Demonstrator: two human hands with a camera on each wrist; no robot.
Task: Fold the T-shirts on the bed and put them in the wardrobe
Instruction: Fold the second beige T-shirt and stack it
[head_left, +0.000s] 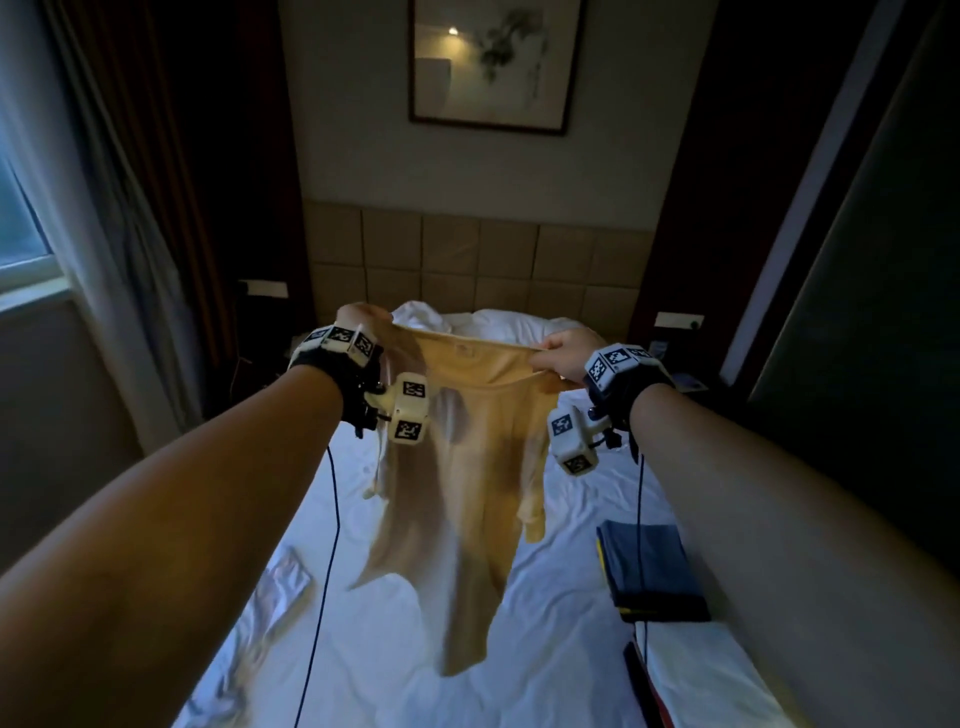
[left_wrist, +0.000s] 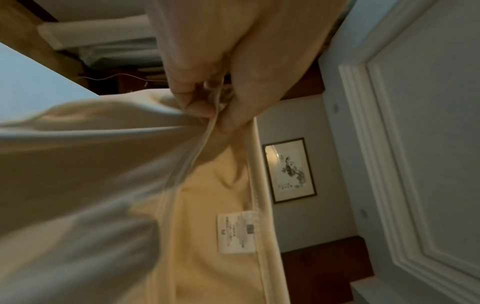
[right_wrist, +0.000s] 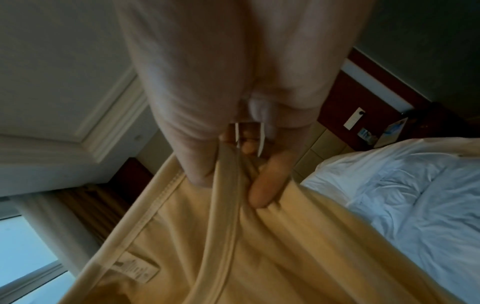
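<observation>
Pale yellow cotton, a T-shirt (head_left: 467, 467) hangs in the air above the white-sheeted bed (head_left: 415, 649), stretched open between both hands. The left hand (head_left: 358, 317) pinches its edge at about ten o'clock, the right hand (head_left: 569, 353) grips the opposite edge at two o'clock. A white label (left_wrist: 235, 232) shows inside near the hem seam. On the bed at four o'clock lies a folded dark blue garment (head_left: 652, 571); rumpled white pillows (head_left: 493, 322) sit at twelve o'clock under a framed picture (head_left: 493, 62).
</observation>
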